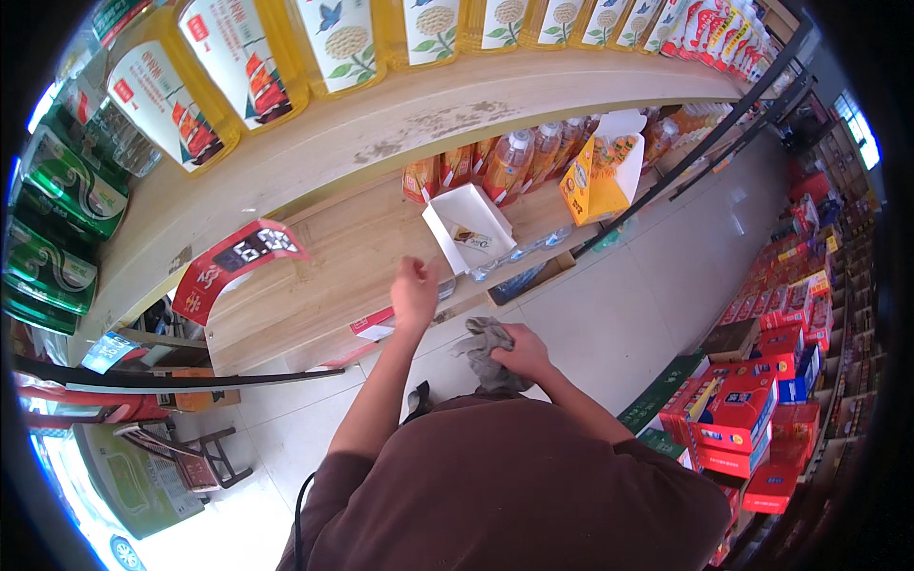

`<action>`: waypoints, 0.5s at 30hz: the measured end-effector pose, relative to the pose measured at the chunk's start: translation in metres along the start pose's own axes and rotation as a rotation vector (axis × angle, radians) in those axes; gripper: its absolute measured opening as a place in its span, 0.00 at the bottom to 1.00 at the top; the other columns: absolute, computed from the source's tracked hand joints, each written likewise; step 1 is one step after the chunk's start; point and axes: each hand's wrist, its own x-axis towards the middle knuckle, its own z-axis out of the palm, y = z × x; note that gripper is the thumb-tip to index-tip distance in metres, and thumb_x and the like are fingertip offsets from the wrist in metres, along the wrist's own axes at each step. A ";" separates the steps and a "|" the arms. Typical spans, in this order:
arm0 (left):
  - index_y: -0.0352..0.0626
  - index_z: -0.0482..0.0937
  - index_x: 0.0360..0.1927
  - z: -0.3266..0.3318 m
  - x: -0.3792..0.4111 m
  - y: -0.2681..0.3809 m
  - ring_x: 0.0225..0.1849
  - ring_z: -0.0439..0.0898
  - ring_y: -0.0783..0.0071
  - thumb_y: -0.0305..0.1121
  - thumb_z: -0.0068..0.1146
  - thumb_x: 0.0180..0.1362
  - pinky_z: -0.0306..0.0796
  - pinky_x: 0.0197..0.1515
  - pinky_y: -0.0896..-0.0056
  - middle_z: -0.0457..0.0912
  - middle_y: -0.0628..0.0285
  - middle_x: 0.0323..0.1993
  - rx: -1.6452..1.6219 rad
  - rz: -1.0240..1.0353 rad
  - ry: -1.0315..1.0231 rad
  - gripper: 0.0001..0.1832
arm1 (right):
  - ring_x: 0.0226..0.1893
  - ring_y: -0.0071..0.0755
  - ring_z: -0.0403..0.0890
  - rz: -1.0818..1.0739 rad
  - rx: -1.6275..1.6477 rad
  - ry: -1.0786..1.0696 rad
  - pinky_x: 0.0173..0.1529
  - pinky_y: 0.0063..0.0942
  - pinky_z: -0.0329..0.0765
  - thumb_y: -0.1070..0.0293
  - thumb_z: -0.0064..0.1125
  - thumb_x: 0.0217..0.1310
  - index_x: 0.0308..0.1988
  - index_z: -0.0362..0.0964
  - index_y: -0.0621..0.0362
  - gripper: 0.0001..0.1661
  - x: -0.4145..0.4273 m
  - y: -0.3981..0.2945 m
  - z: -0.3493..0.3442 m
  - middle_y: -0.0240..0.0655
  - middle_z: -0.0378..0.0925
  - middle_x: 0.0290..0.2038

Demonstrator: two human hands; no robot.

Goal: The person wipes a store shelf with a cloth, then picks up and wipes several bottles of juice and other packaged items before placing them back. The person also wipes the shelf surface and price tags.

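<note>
My right hand (pixel 525 351) grips a crumpled grey cloth (pixel 485 351) in front of my body, out over the tiled floor. My left hand (pixel 415 294) is over the front edge of a wooden shelf board (pixel 335 243), its fingers curled and slightly blurred. Whether anything is between those fingers cannot be seen. Just beyond it on the board lies an open white cardboard box (pixel 457 207), with a small printed piece (pixel 473 240) inside. Behind this box stand several bottles of orange drink (pixel 508 160) and orange-red packs (pixel 421 178).
Bottles of yellow oil (pixel 343 43) line the shelf above. A red price tag (pixel 243 257) juts from its edge at left. A yellow display box (pixel 593 185) stands farther right beside a dark rail (pixel 685 150). Red cartons (pixel 735 407) are stacked behind me on the right; a chair (pixel 200 457) stands lower left.
</note>
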 end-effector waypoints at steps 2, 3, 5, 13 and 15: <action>0.37 0.68 0.40 0.022 0.013 0.043 0.36 0.80 0.45 0.49 0.57 0.55 0.73 0.39 0.50 0.79 0.43 0.34 0.324 -0.012 -0.079 0.24 | 0.49 0.48 0.76 0.029 -0.005 -0.008 0.53 0.38 0.73 0.53 0.60 0.40 0.50 0.73 0.53 0.33 0.004 0.028 -0.015 0.45 0.75 0.48; 0.37 0.68 0.39 0.036 0.019 0.040 0.35 0.80 0.45 0.47 0.57 0.55 0.73 0.39 0.49 0.79 0.43 0.33 0.346 0.011 -0.070 0.22 | 0.50 0.47 0.76 0.034 -0.013 -0.019 0.54 0.37 0.73 0.52 0.60 0.41 0.52 0.73 0.52 0.35 0.007 0.040 -0.021 0.44 0.74 0.49; 0.36 0.68 0.37 0.053 0.027 0.028 0.35 0.80 0.44 0.42 0.56 0.54 0.72 0.38 0.47 0.79 0.44 0.32 0.392 0.025 -0.026 0.18 | 0.51 0.47 0.75 0.028 -0.018 -0.025 0.55 0.38 0.72 0.53 0.61 0.41 0.52 0.73 0.53 0.34 0.014 0.055 -0.032 0.45 0.74 0.50; 0.40 0.66 0.35 0.031 0.003 0.030 0.35 0.77 0.38 0.32 0.51 0.52 0.70 0.39 0.43 0.78 0.42 0.30 0.361 -0.044 0.127 0.10 | 0.50 0.48 0.75 -0.093 0.033 -0.149 0.56 0.38 0.71 0.55 0.62 0.40 0.52 0.72 0.57 0.36 0.038 0.093 -0.051 0.47 0.75 0.48; 0.39 0.66 0.38 -0.002 -0.008 0.020 0.35 0.77 0.39 0.33 0.49 0.53 0.70 0.39 0.42 0.79 0.42 0.31 0.413 -0.139 0.092 0.11 | 0.49 0.49 0.75 -0.126 0.027 -0.204 0.55 0.39 0.72 0.55 0.62 0.40 0.51 0.72 0.57 0.35 0.045 0.089 -0.055 0.47 0.75 0.47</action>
